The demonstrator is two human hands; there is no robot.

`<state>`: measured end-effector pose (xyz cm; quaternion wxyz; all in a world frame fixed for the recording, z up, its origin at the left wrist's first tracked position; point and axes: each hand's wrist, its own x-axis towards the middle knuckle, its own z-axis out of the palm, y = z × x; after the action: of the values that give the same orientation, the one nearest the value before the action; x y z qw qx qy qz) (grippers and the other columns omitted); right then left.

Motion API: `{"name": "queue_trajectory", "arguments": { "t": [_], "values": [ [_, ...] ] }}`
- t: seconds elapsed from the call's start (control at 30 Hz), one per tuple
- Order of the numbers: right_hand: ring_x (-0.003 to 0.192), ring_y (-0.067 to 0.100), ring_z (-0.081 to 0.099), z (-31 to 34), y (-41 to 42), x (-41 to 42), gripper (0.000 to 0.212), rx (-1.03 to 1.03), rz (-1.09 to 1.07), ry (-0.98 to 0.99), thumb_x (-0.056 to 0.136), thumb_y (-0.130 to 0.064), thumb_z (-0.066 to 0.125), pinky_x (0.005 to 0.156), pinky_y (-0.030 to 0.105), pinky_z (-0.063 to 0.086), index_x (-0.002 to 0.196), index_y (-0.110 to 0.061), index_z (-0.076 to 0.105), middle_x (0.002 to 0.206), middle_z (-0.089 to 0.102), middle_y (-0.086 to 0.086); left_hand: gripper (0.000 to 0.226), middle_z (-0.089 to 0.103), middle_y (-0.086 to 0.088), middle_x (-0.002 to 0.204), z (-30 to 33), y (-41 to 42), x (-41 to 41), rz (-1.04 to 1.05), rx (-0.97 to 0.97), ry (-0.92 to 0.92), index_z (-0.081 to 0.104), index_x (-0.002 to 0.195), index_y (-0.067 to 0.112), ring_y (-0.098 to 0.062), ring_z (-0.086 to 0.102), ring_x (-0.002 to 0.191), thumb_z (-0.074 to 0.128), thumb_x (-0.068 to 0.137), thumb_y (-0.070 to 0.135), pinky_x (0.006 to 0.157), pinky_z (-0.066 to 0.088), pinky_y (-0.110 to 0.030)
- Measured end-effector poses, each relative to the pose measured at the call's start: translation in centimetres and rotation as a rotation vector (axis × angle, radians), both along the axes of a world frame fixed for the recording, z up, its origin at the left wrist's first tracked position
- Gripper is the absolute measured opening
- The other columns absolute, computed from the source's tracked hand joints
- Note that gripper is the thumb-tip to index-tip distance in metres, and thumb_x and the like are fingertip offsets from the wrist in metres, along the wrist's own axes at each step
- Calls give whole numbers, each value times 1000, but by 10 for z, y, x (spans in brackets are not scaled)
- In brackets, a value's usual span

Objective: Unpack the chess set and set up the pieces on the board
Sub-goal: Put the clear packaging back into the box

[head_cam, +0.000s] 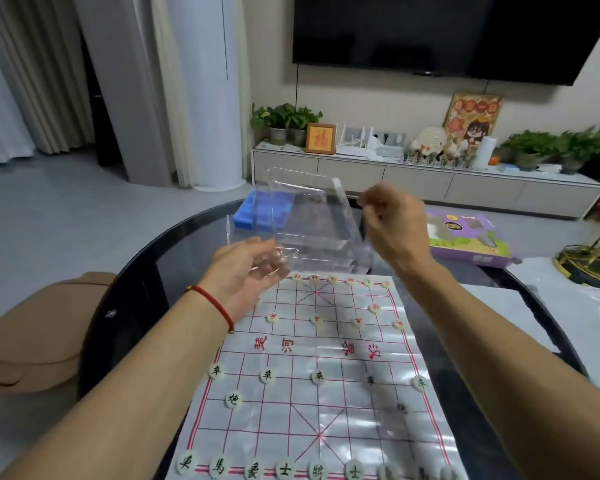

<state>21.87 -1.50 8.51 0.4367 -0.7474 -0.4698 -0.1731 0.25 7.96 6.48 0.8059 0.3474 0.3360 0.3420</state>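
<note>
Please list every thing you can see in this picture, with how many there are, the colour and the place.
board: one, white with red lines, on the dark round table
chess pieces: many, pale discs with black marks on the near half, red marks on the far half
clear plastic case: one, transparent, held above the board's far edge
blue box: one, on the table behind the case
purple box: one, on the table, right
television: one, black, on the wall
plants: several, green, on the low cabinet
hands: left hand under the case, red string at its wrist; right hand at the case's right edge
</note>
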Motion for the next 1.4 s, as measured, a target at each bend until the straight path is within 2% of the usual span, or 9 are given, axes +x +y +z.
{"name": "queue_trajectory", "arguments": {
  "t": [0.1,0.2,0.3,0.67,0.83,0.93,1.1,1.27,1.4],
  "values": [
    [78,32,66,-26,-6,56,20,-297,-321,80,86,-22,53,64,32,47,84,-14,72,76,69,7,58,65,-32,118,-4,4,-2,14,-8,8,48,137,-6,-34,65,90,71,84,-6,73,63,-46],
    [99,36,63,-55,-6,79,24,-775,-384,-50,92,-15,53,81,38,48,108,-19,71,104,69,14,52,66,-30,113,-7,9,-5,8,-7,27,49,134,-4,-36,67,87,70,86,-6,73,62,-46],
    [110,33,58,-74,-3,86,31,-882,-361,-92,96,-12,48,96,46,41,123,-20,60,121,63,12,46,66,-31,120,-9,13,-6,3,8,54,51,128,-1,-40,70,90,70,86,-4,75,62,-47],
    [84,30,64,-81,1,84,9,-757,-223,-120,91,3,65,75,36,56,98,-1,70,98,65,18,48,74,-24,104,-12,18,-4,-6,17,60,51,132,0,-35,73,86,70,88,1,78,63,-46],
    [74,21,68,-53,-11,82,18,-277,-165,-17,84,8,65,66,24,50,87,-6,77,84,75,10,49,75,-23,102,-14,15,-2,7,27,70,51,133,1,-38,73,90,71,88,1,82,61,-49],
    [73,5,70,-20,-25,45,15,-50,95,212,83,5,71,70,8,51,91,-8,73,85,75,0,51,76,-21,102,-12,9,0,-5,26,52,50,135,0,-38,73,91,71,88,2,76,62,-47],
    [87,10,74,-7,-42,0,24,-103,384,236,82,9,73,84,26,60,94,-11,70,91,76,-1,54,73,-28,105,-10,-10,3,-51,-15,3,48,138,-7,-40,71,93,68,89,0,75,62,-47],
    [93,3,71,-16,-54,-11,21,-210,396,131,85,-1,75,88,22,58,100,-15,74,99,76,-8,48,72,-28,108,-9,-25,4,-104,-49,-5,52,134,-10,-40,72,99,67,90,1,69,64,-44],
    [92,4,71,-23,-69,12,21,-70,221,154,90,-4,66,87,24,57,104,-16,76,100,75,-9,42,71,-28,110,-12,-26,3,-97,-95,-8,54,131,-11,-41,71,101,65,92,0,64,63,-43]
  ]
}}
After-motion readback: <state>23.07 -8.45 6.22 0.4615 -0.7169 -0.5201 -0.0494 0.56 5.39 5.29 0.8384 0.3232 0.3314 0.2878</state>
